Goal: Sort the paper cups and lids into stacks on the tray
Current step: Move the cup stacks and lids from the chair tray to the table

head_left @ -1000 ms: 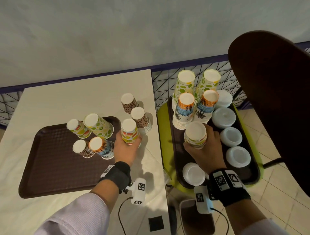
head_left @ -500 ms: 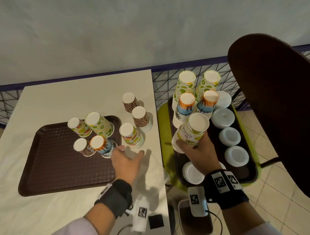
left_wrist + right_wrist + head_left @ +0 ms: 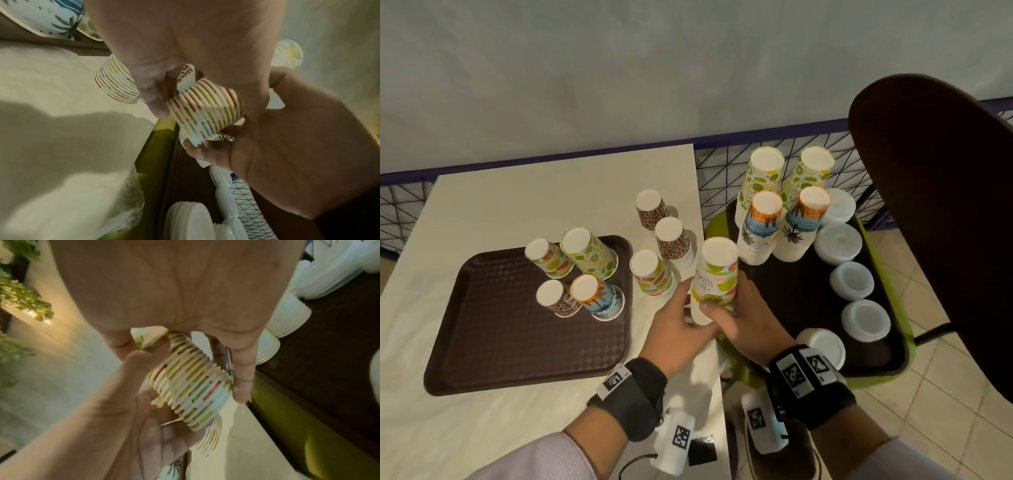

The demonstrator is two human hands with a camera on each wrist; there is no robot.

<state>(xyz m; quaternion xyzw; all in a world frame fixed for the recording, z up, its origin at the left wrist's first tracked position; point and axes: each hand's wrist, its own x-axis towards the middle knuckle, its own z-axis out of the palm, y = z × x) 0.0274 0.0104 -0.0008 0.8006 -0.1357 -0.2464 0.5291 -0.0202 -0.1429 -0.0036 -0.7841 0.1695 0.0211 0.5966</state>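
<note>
A stack of upside-down citrus-print cups [image 3: 714, 274] [image 3: 207, 112] [image 3: 191, 386] hangs above the gap between the white table and the right tray. My right hand [image 3: 739, 318] grips its lower part. My left hand [image 3: 681, 318] holds the rims from the left, thumb and fingers around them [image 3: 156, 97]. The brown tray [image 3: 482, 342] on the table carries single upturned cups [image 3: 582, 253]. A similar fruit-print stack [image 3: 650, 274] stands just off that tray's right edge.
Two leopard-print cup stacks [image 3: 671, 240] stand on the table [image 3: 517, 195] behind the fruit stack. The dark right tray [image 3: 791, 298] on a green stool holds tall cup stacks [image 3: 763, 219] and white lid stacks [image 3: 852, 277]. A dark chair back [image 3: 945, 205] stands at the right.
My right hand lifted the citrus stack off the right tray and carried it left. My left hand let go of the fruit-print stack, drew back, then came right and took hold of the carried stack.
</note>
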